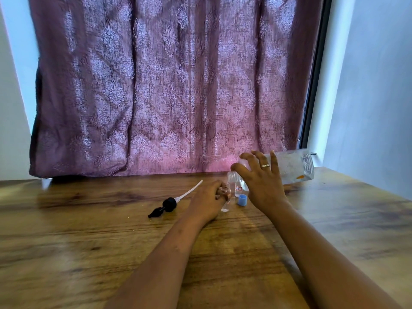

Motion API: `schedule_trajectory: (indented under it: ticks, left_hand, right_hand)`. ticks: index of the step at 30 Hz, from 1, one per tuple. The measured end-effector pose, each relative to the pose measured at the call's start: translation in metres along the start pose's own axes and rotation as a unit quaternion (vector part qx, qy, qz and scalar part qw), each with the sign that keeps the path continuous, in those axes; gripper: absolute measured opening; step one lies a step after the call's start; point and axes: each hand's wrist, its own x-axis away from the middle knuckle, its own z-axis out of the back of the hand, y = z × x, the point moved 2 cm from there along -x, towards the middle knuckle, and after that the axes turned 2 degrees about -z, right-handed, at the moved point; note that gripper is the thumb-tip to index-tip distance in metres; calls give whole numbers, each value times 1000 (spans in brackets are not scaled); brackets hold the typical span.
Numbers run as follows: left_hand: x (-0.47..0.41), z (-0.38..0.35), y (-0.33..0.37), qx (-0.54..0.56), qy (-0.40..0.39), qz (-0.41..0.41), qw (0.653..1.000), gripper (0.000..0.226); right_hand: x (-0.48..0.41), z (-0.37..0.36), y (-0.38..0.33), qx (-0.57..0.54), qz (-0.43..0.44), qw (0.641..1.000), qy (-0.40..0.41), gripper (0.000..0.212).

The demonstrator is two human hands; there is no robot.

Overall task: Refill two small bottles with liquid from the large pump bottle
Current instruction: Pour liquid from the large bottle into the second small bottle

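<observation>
Table: wood-grain top, brown with darker streaks and a slight sheen.
Left hand: fingers curled round a small clear bottle, gripping it just under the large bottle's mouth. The base sits low by the table, and contact cannot be told.
Pump head: black plastic with a thin white dip tube. It lies flat on the table, left of the left hand.
Blue cap: small, round and ribbed, standing on the table between the two hands.
Second small bottle: clear, upright, with a white label printed in red. It stands just behind the cap.
Right hand: fingers spread and clasped over the shoulder of the large bottle, with a gold ring on one finger.
Large bottle: clear, cloudy plastic and cylindrical, tipped nearly level. Its threaded neck points down-left toward the held small bottle.
Curtain: mauve woven cloth with a damask pattern, hanging in folds.
Wall: plain and pale, at the right.
</observation>
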Motion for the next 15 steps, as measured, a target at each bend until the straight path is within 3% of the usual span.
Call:
schedule_trajectory:
  ticks: [15]
  left_hand:
    - [2, 0, 2, 0, -1, 3, 1000, 31]
  right_hand:
    - [0, -1, 0, -9, -2, 1000, 5, 76]
